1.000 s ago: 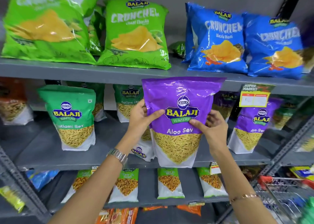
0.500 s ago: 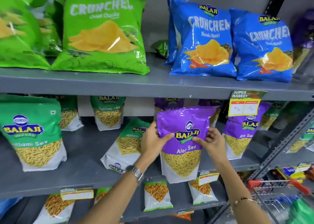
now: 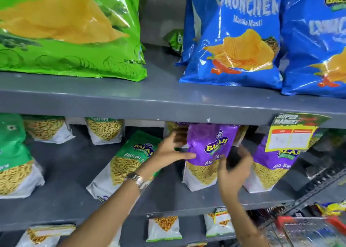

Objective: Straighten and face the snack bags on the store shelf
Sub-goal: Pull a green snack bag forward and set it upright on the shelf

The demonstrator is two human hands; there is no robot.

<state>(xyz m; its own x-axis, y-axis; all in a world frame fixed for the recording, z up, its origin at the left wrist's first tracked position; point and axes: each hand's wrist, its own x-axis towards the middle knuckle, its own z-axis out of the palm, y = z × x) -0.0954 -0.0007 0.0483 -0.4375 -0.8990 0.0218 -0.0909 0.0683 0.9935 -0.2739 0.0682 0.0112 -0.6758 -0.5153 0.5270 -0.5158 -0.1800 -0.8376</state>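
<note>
A purple Balaji Aloo Sev bag [image 3: 209,153] stands upright on the grey middle shelf [image 3: 71,172], its front facing me. My left hand [image 3: 172,149] grips the bag's left edge, thumb across the front. On the bag's right side my right hand [image 3: 234,173] holds it, fingers curled around the edge, somewhat blurred. A second purple Aloo Sev bag [image 3: 269,170] stands just to the right. A green Ratlami Sev bag [image 3: 127,160] leans tilted to the left of my left wrist.
Big green [image 3: 71,31] and blue Crunchem chip bags [image 3: 236,40] fill the upper shelf. A price tag [image 3: 292,136] hangs from that shelf's edge. More green sev bags [image 3: 15,157] stand at left. Small packs sit on the lower shelf; a red-handled cart [image 3: 303,228] is at bottom right.
Both hands have carried the purple bag forward and down into the middle shelf, where it now stands. The camera has moved closer and to the right.
</note>
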